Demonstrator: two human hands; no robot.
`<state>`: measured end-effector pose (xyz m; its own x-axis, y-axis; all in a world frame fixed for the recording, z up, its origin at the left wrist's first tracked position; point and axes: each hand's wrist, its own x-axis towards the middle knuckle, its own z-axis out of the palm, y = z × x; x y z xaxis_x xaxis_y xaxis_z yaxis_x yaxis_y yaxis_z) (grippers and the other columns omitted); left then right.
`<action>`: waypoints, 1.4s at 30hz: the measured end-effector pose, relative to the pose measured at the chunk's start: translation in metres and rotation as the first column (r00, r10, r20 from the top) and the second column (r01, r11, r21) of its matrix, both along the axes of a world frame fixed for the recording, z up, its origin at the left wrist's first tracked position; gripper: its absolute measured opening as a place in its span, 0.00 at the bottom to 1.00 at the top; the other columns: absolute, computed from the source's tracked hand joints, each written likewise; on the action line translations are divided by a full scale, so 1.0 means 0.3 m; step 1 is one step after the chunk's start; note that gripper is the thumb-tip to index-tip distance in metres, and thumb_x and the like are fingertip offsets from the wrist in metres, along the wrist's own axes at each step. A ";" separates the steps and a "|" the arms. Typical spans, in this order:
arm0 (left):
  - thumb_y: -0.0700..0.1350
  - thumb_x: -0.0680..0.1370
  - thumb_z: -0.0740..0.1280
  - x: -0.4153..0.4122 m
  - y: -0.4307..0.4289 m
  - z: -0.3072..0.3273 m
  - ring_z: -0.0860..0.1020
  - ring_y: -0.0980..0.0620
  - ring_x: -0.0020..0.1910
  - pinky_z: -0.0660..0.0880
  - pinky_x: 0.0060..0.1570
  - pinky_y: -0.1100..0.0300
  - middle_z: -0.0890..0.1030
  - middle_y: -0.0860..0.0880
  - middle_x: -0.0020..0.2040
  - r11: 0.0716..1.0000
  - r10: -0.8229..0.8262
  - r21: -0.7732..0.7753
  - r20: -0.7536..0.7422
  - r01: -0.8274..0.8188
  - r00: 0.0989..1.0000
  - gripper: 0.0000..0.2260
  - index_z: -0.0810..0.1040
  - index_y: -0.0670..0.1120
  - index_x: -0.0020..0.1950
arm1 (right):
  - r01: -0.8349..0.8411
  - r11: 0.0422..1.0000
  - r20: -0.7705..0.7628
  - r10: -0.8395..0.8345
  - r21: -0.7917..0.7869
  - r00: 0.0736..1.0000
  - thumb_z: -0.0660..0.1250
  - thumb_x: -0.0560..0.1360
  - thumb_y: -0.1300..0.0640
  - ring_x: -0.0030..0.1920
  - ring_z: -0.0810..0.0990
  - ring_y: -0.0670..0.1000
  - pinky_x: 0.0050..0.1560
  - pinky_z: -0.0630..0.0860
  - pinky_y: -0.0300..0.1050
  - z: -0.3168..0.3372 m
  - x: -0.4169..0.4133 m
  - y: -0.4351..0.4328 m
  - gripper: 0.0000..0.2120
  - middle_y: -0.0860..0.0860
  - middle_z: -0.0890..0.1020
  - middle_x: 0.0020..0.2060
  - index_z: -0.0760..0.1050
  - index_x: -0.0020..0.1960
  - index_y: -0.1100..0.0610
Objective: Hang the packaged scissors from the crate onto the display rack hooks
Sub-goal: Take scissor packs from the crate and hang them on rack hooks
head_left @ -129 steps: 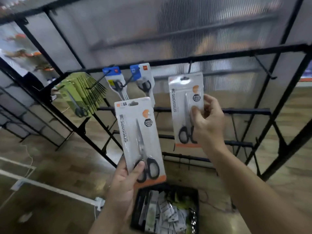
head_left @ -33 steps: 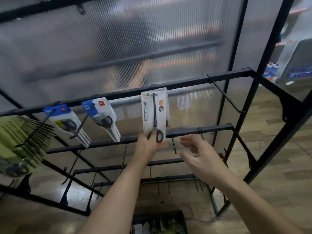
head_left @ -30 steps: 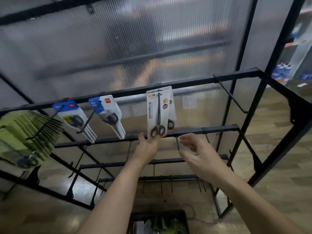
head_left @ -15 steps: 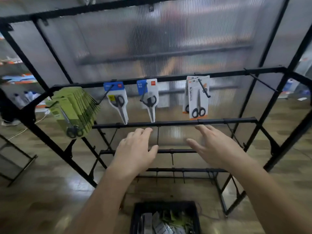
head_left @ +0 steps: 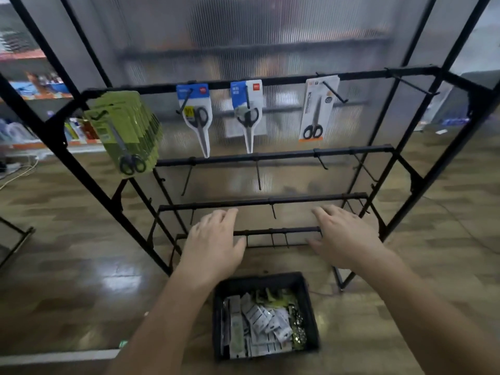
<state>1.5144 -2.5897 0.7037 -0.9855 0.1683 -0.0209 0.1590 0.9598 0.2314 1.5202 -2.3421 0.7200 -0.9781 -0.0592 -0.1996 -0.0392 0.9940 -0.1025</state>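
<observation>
Scissors packs (head_left: 259,323): a loose heap in the crate, mostly white cards with some green; more hang along the rack's top rail.
White pack (head_left: 316,109): on a top-rail hook to the right of the blue ones, black handles at the bottom.
Blue packs: two side by side mid-rail, the left (head_left: 196,115) and the right (head_left: 247,109), blades pointing down.
Green stack (head_left: 124,131): many cards crowded on the leftmost hook, tilted.
Crate (head_left: 259,280): black, on the floor at the foot of the rack, between the two forearms.
Rack (head_left: 270,155): black metal frame with four rails of hooks.
Left grip (head_left: 213,244): released, fingers straight, palm down, grasping nothing; in the air before the lowest rails, above the crate.
Right grip (head_left: 343,236): released likewise, fingers spread, palm down, level with the left.
Panel (head_left: 243,36): ribbed and translucent, behind the rack.
Floor (head_left: 67,266): glossy wood pattern.
</observation>
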 end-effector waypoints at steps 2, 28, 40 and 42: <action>0.56 0.83 0.60 0.023 0.016 -0.029 0.67 0.48 0.74 0.66 0.72 0.50 0.69 0.51 0.74 1.000 0.004 -0.018 0.028 -0.004 1.000 0.26 0.60 0.52 0.79 | -0.010 1.000 0.043 0.010 0.002 0.999 0.59 0.82 0.40 0.76 0.64 0.54 0.75 0.61 0.50 -0.048 0.025 0.019 0.30 0.52 0.68 0.75 0.60 0.78 0.52; 0.54 0.82 0.60 -0.075 -0.098 -0.660 0.66 0.42 0.72 0.67 0.69 0.46 0.69 0.46 0.73 0.958 -0.206 -0.098 0.420 0.269 0.884 0.24 0.63 0.50 0.78 | 0.220 0.975 0.460 -0.190 -0.011 0.867 0.65 0.78 0.42 0.71 0.71 0.61 0.66 0.72 0.54 -0.693 0.055 -0.112 0.31 0.57 0.72 0.72 0.65 0.75 0.56; 0.55 0.83 0.61 -0.145 -0.043 -1.972 0.69 0.40 0.71 0.71 0.66 0.43 0.71 0.43 0.72 0.950 -0.120 -0.164 0.595 0.267 0.795 0.27 0.58 0.51 0.81 | -0.033 0.999 0.627 0.001 0.039 0.779 0.66 0.77 0.49 0.65 0.75 0.62 0.60 0.76 0.55 -1.917 -0.137 -0.002 0.26 0.57 0.75 0.66 0.66 0.73 0.54; 0.58 0.84 0.58 -0.195 -0.026 -2.236 0.71 0.39 0.70 0.73 0.63 0.44 0.72 0.43 0.72 0.946 -0.121 -0.168 0.608 0.277 0.784 0.25 0.61 0.50 0.79 | -0.053 0.999 0.652 0.035 0.008 0.757 0.66 0.78 0.50 0.66 0.75 0.62 0.57 0.75 0.53 -2.204 -0.184 0.001 0.27 0.57 0.74 0.67 0.65 0.74 0.54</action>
<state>1.4560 -2.5975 0.0328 -0.7148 0.2726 -0.6440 0.2621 0.9582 0.1146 1.4650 -2.3418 0.0587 -0.6078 -0.0853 -0.7895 -0.0159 0.9953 -0.0953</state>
